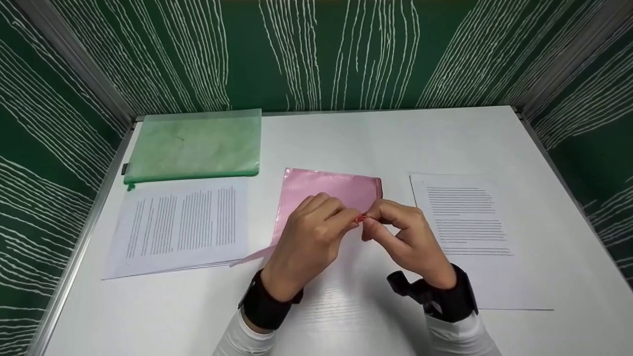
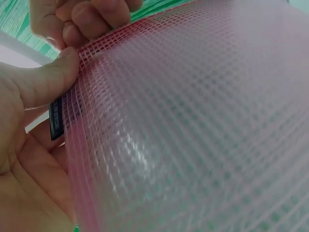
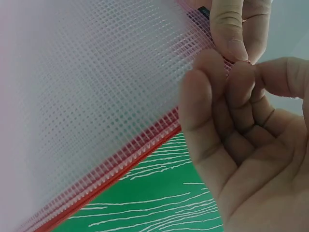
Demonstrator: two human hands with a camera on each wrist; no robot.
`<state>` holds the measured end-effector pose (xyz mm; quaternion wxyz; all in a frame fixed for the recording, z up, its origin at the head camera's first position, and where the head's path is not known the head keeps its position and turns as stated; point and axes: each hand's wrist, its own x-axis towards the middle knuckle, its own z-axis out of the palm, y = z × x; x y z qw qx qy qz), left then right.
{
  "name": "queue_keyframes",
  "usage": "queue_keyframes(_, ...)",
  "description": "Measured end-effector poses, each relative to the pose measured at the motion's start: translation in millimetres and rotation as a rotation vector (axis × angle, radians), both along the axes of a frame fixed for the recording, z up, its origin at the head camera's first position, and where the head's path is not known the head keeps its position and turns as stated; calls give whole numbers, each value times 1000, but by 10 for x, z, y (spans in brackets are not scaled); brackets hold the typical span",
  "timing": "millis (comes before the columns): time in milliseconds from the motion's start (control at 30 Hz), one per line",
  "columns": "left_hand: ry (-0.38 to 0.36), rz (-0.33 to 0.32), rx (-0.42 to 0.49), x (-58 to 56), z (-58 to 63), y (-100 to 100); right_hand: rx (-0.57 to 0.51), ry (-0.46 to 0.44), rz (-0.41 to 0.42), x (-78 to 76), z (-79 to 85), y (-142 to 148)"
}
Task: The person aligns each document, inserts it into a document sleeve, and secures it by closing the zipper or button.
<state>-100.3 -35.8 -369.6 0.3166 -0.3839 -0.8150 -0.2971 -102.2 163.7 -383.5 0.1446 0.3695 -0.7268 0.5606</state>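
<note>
Pink mesh pouch (image 1: 324, 183) has its red corner (image 1: 360, 218) pinched by fingers (image 1: 398, 211) of the left hand (image 1: 311, 232) and the right hand (image 1: 416, 242).

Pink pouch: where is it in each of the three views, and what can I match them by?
Head: the pink pouch is near the centre, partly hidden by the hands.
Left wrist: the pouch fills the middle and right, running out of the picture.
Right wrist: it covers the upper left, above a diagonal red edge.
Shared landmark: the left hand and right hand, fingers close together.
</note>
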Motion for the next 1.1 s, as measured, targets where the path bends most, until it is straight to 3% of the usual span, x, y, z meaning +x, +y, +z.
queue_keyframes(400, 11, -7, 77, -8, 3, 7, -81, -95, -25, 6, 2, 8)
queue_keyframes(633, 48, -3, 114, -12, 10, 0, -99, -204, 6, -10, -19, 24)
queue_keyframes(900, 62, -18, 221, 3, 46, -47, -138, -219, -22, -43, -46, 29)
queue_keyframes(1100, 12, -11, 175, -20, 24, -62, -142, -203, -30, -30, -39, 41)
